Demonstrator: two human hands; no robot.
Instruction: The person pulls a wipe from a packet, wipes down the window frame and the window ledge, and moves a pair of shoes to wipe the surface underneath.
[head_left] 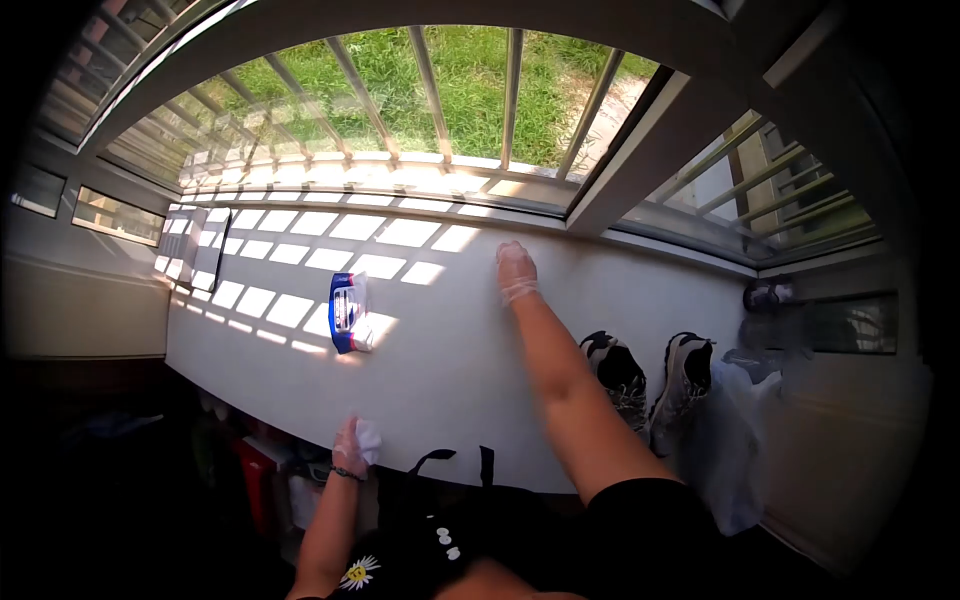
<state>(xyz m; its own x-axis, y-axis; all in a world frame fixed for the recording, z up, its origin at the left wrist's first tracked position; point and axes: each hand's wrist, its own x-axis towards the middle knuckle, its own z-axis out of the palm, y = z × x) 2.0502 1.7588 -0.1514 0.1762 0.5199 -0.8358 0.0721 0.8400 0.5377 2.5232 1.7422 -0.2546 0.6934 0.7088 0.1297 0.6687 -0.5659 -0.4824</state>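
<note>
White crumpled wipe-like sheet (369,441) sits in the left hand (348,448), at the near edge of the long, smooth white ledge (450,380) below the barred window. That hand, in a clear plastic glove, is closed on the sheet. The similarly gloved right hand (517,272) reaches to the window side, its fingers seemingly curled; whether it grips anything, I cannot tell. If this is wiping, good handling would mean spreading the sheet flat under the fingers, pressing evenly in overlapping strokes, and keeping clear of the grey laced shoes (622,378). Blue-and-white soft pack (346,312) with red accents carries a label, but its lettering is too small to read.
</note>
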